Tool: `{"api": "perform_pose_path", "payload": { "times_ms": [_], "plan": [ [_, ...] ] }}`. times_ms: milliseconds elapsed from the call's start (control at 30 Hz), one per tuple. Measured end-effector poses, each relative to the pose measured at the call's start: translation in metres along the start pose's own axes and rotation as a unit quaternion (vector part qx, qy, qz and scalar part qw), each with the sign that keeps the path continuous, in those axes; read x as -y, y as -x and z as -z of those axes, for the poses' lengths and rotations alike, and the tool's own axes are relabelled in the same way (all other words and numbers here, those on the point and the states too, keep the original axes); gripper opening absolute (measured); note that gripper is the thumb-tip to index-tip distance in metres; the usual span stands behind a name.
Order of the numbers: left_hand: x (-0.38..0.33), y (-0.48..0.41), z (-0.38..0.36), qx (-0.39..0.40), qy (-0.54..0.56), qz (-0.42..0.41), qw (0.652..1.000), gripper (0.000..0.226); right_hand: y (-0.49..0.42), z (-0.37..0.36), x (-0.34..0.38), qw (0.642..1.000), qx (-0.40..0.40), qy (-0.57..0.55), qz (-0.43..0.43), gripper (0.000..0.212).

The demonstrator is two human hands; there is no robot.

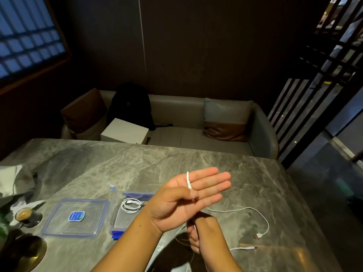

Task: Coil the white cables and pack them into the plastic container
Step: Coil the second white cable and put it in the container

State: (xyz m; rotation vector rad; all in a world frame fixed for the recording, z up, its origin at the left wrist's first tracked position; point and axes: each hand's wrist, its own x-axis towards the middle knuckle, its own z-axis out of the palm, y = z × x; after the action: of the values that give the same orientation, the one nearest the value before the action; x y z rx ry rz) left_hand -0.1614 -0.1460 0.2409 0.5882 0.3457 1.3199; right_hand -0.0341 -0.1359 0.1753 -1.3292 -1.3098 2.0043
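Note:
My left hand [188,195] is held palm up over the table, fingers straight, with the thumb pinning one end of a white cable [262,216] against the palm. Just below it, my right hand [202,234] grips the same cable lower down. The rest of this cable trails in a loop to the right across the marble table [176,160] and ends in a USB plug [258,236]. The clear plastic container [119,220] with blue clips stands to the left of my hands. A coiled white cable [130,205] lies inside it.
The container's clear lid [75,216] lies flat to its left. A small coffee cup [24,213] stands at the table's left edge. Beyond the table, a sofa [186,114] holds a white box [125,132] and a black backpack [129,107].

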Motion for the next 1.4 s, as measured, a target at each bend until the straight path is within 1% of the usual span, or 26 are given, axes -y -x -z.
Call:
{"api": "perform_pose_path", "payload": {
  "times_ms": [33, 67, 133, 167, 233, 300, 367, 467, 600, 733, 800, 867, 1000, 1133, 1267, 1333, 1400],
  "plan": [
    [-0.002, 0.000, 0.002, -0.008, -0.002, -0.005, 1.000, 0.062, 0.011, 0.002, 0.005, 0.999, 0.024, 0.025, 0.024, 0.040],
    [-0.003, 0.000, 0.005, -0.016, -0.008, -0.007, 1.000, 0.063, 0.022, 0.005, 0.010, 0.994, 0.052, 0.073, 0.059, 0.042],
    [-0.006, 0.001, 0.011, -0.033, -0.032, -0.006, 0.999, 0.064, 0.039, 0.014, 0.021, 0.969, 0.086, 0.190, 0.133, 0.032],
    [-0.007, 0.002, 0.014, -0.040, -0.046, -0.003, 0.998, 0.064, 0.044, 0.019, 0.026, 0.957, 0.099, 0.221, 0.158, 0.025],
    [-0.006, 0.005, 0.020, -0.052, -0.070, 0.007, 0.996, 0.064, 0.052, 0.029, 0.041, 0.946, 0.129, 0.230, 0.186, 0.017],
    [-0.004, 0.007, 0.025, -0.060, -0.082, 0.019, 0.995, 0.064, 0.057, 0.041, 0.056, 0.940, 0.144, 0.224, 0.212, 0.018],
    [-0.002, 0.010, 0.028, -0.057, -0.081, 0.032, 0.995, 0.063, 0.055, 0.055, 0.069, 0.937, 0.147, 0.209, 0.237, 0.020],
    [0.001, 0.013, 0.029, -0.036, -0.079, 0.058, 0.995, 0.062, 0.048, 0.073, 0.089, 0.930, 0.137, 0.208, 0.271, 0.016],
    [0.001, 0.014, 0.024, -0.003, -0.064, 0.088, 0.994, 0.064, 0.036, 0.095, 0.112, 0.915, 0.123, 0.255, 0.288, 0.026],
    [0.000, 0.016, 0.019, 0.029, -0.104, 0.117, 0.987, 0.066, 0.028, 0.113, 0.129, 0.898, 0.145, 0.304, 0.282, 0.023],
    [0.002, 0.015, 0.016, 0.053, -0.127, 0.135, 0.981, 0.066, 0.026, 0.118, 0.135, 0.892, 0.145, 0.315, 0.291, 0.015],
    [0.006, 0.014, 0.011, 0.077, -0.157, 0.162, 0.971, 0.068, 0.023, 0.116, 0.140, 0.885, 0.145, 0.325, 0.299, 0.006],
    [0.011, 0.006, 0.004, 0.110, -0.230, 0.214, 0.943, 0.071, 0.012, 0.100, 0.143, 0.866, 0.150, 0.347, 0.326, 0.005],
    [0.016, 0.003, 0.000, 0.123, -0.241, 0.247, 0.930, 0.072, 0.004, 0.084, 0.147, 0.853, 0.168, 0.362, 0.336, 0.005],
    [0.016, 0.003, -0.005, 0.135, -0.258, 0.269, 0.918, 0.068, 0.001, 0.069, 0.147, 0.833, 0.209, 0.376, 0.347, 0.005],
    [0.017, 0.004, -0.008, 0.144, -0.254, 0.266, 0.919, 0.065, 0.000, 0.063, 0.148, 0.833, 0.223, 0.368, 0.347, 0.007],
    [0.020, 0.003, -0.011, 0.156, -0.269, 0.259, 0.914, 0.062, -0.002, 0.058, 0.147, 0.847, 0.233, 0.336, 0.341, 0.009]
  ]
}}
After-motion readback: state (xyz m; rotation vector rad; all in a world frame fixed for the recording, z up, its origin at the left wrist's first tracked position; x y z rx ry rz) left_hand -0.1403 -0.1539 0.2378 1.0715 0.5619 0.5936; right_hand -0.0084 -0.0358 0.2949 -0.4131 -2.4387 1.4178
